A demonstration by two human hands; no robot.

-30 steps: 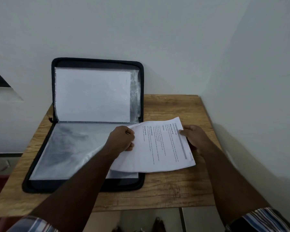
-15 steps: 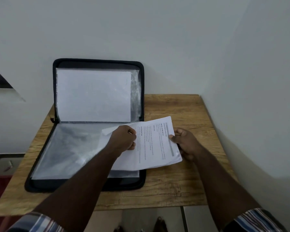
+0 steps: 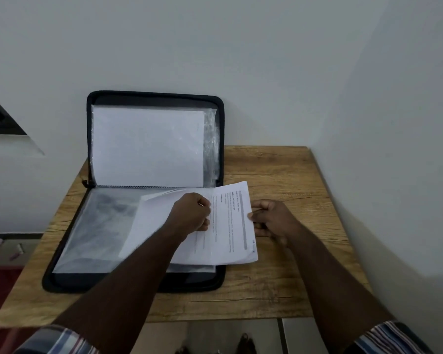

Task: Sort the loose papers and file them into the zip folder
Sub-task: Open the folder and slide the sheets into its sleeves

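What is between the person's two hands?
In the head view, only the printed sheet spans the gap: the left hand holds it over the folder, and the right hand pinches its edge.

Open zip folder [image 3: 154,190] on wooden table [image 3: 279,284], printed paper [image 3: 230,226] over folder's right edge, left hand [image 3: 191,213] gripping sleeve, right hand [image 3: 269,218] pinching paper

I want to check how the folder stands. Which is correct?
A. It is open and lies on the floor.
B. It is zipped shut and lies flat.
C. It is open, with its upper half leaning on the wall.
C: the folder is open on the table, its upper half standing against the wall.
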